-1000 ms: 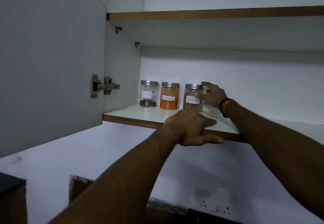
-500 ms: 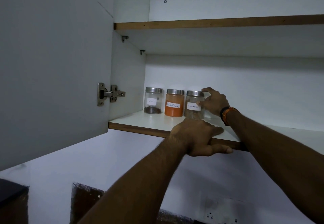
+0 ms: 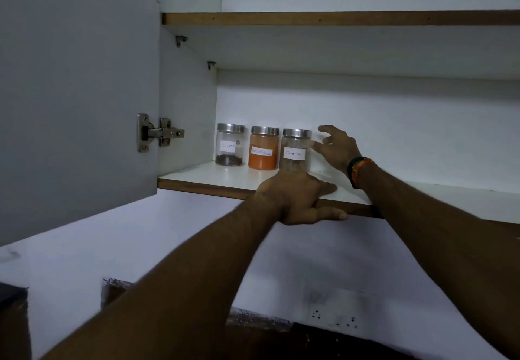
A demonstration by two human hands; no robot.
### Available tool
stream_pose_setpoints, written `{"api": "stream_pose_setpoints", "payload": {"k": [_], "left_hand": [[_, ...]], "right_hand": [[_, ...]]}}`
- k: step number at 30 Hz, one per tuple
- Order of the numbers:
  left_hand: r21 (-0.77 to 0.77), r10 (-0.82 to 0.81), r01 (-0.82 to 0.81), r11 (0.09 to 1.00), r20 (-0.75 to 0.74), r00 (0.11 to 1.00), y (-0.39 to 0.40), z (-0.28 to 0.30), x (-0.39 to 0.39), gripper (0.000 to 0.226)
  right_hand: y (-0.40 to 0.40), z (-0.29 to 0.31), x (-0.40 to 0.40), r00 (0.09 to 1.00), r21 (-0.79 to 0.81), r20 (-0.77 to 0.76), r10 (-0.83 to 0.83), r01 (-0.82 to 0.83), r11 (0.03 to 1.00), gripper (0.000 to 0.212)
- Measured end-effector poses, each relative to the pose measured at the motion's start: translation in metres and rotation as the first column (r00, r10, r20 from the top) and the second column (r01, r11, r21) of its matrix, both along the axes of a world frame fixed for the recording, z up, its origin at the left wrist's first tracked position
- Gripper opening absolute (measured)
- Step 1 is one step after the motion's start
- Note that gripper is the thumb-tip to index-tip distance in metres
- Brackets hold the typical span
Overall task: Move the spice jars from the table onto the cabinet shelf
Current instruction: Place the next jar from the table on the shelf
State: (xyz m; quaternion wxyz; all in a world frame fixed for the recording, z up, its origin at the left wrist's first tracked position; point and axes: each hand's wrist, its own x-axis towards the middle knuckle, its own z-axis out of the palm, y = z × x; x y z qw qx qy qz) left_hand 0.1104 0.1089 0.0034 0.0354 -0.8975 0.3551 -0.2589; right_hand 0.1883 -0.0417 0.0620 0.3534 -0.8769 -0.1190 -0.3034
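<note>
1. Three glass spice jars with metal lids stand upright in a row at mid-frame, on the lower cabinet shelf (image 3: 202,178), toward its back left corner.
2. Leftmost, the cloves jar (image 3: 230,145), dark bits at the bottom, white label facing out.
3. In the middle, the chilli powder jar (image 3: 263,148), filled with orange powder, just beside its neighbours.
4. On the right of the row, the cinnamon jar (image 3: 296,150); its lower part is hidden behind a hand.
5. The right hand (image 3: 336,145) hovers just right of the cinnamon jar, fingers spread and loosely bent, gripping nothing; whether a fingertip touches the glass, I cannot tell.
6. A dark and orange wristband (image 3: 357,169) sits on that wrist.
7. The left hand (image 3: 298,197) rests on the shelf's front edge at centre frame, fingers flat on top, thumb stretched along the brown edge underneath.
8. The cabinet door (image 3: 76,92) stands open across the left of the frame, its metal hinge (image 3: 157,133) showing.
9. An upper shelf (image 3: 337,18) runs across the top.
10. Lower right, a wall socket (image 3: 334,316) shows on the white wall.
</note>
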Motion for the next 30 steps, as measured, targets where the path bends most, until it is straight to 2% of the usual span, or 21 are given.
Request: {"api": "stream_pose_setpoints", "payload": {"k": [3, 10, 13, 16, 19, 21, 23, 25, 30], "left_hand": [[0.011, 0.015, -0.015, 1.000, -0.001, 1.000, 0.001, 0.001, -0.003, 0.078], [-0.015, 0.140, -0.144, 0.989, -0.156, 0.978, -0.006, 0.002, -0.020, 0.077], [-0.085, 0.176, -0.184, 0.979, -0.091, 0.980, -0.012, -0.005, -0.034, 0.068], [-0.236, 0.144, -0.137, 0.962, 0.013, 0.990, -0.025, -0.026, -0.054, 0.051], [-0.338, 0.142, -0.089, 0.937, 0.136, 0.980, -0.035, -0.067, -0.077, 0.067], [-0.452, 0.046, 0.019, 0.892, 0.134, 0.990, -0.041, -0.099, -0.095, 0.072], [-0.534, -0.090, 0.075, 0.842, -0.002, 0.996, -0.045, -0.138, -0.110, 0.071], [-0.516, -0.160, 0.034, 0.856, -0.200, 0.967, -0.047, -0.185, -0.124, 0.074], [-0.363, -0.143, -0.113, 0.925, -0.607, 0.782, -0.047, -0.303, -0.159, 0.073]], "right_hand": [[-0.007, -0.008, -0.032, 0.999, 0.067, -0.020, 0.046, -0.045, 0.997, 0.053], [-0.029, -0.034, -0.117, 0.991, 0.265, 0.013, 0.133, -0.131, 0.955, 0.039], [-0.038, -0.055, -0.152, 0.992, 0.296, 0.089, 0.091, -0.114, 0.948, 0.030], [-0.047, -0.085, -0.181, 0.981, 0.316, 0.191, 0.022, -0.083, 0.945, 0.020], [-0.056, -0.119, -0.202, 0.983, 0.393, 0.182, -0.006, -0.067, 0.917, 0.017], [-0.062, -0.149, -0.214, 0.992, 0.425, 0.120, -0.038, -0.016, 0.905, 0.017], [-0.064, -0.182, -0.223, 0.998, 0.460, 0.037, -0.041, 0.020, 0.888, 0.016], [-0.065, -0.217, -0.233, 0.997, 0.481, -0.069, -0.035, 0.064, 0.875, 0.015], [-0.063, -0.310, -0.260, 0.937, 0.423, -0.350, 0.000, 0.158, 0.892, 0.015]]}}
